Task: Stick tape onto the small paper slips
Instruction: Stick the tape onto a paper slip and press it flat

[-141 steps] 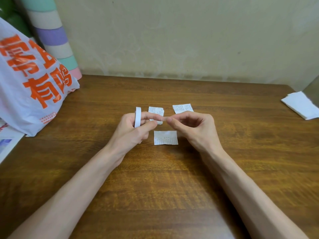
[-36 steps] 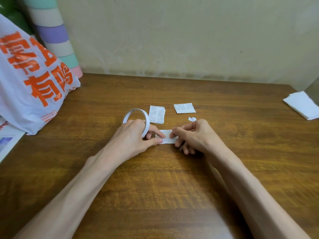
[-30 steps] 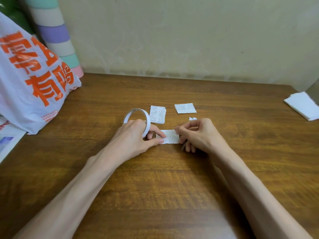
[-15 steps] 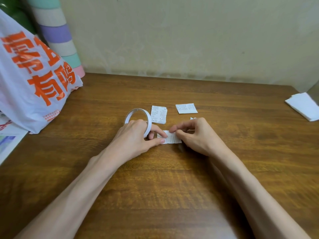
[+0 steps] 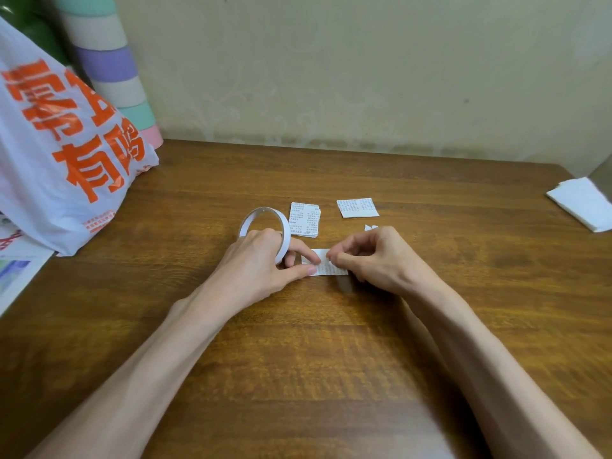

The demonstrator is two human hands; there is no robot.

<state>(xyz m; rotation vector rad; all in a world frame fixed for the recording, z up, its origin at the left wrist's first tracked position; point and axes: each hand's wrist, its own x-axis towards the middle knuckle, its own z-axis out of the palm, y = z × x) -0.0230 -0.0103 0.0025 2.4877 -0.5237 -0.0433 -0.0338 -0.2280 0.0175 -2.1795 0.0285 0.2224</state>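
left hand (image 5: 261, 260): grips the tape roll (image 5: 265, 209), thumb and forefinger pressing the paper slip (image 5: 326, 268) at its left end
right hand (image 5: 374, 260): fingertips pinch the paper slip
paper slip: flat, mid-surface (image 5: 331, 359)
other slips (image 5: 304, 219): 2, nearer the far edge

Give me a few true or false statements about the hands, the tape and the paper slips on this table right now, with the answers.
1. The left hand holds the tape roll. True.
2. The right hand lies flat and open on the table. False: its fingertips pinch at the nearest slip.
3. The plastic bag sits at the table's right side. False: it is at the left.
4. More printed slips lie beyond the hands. True.
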